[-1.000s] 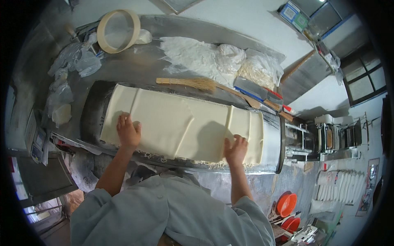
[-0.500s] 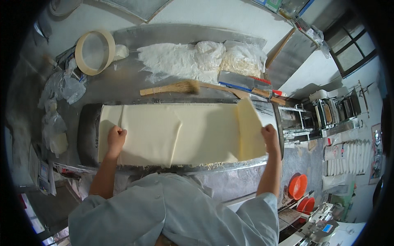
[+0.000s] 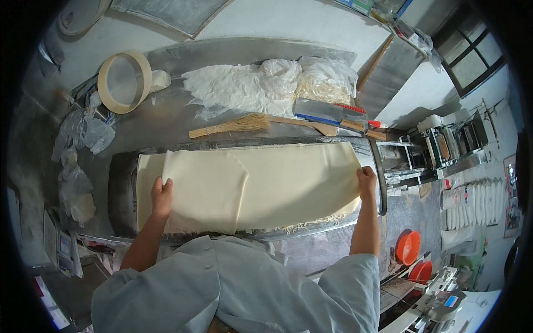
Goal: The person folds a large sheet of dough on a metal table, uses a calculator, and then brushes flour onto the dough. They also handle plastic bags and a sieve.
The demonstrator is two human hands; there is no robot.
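A long pale dough sheet lies in layers across a dark board on the metal table. Its upper layer ends at the left in a straight edge, with more dough showing beneath. At that edge my left hand is closed on the dough, thumb on top. My right hand pinches the sheet's right end. A raised crease runs through the middle of the sheet, and ragged dough shreds line the near side.
Beyond the dough lie a straw brush, a wide blade, white flour and a plastic bag. A round sieve and crumpled bags are at left. Metal machinery and orange basins are at right.
The right end of the sheet, lifted and turned up before, is now spread out flat to the right. My left hand has shifted slightly and its thumb now points up.
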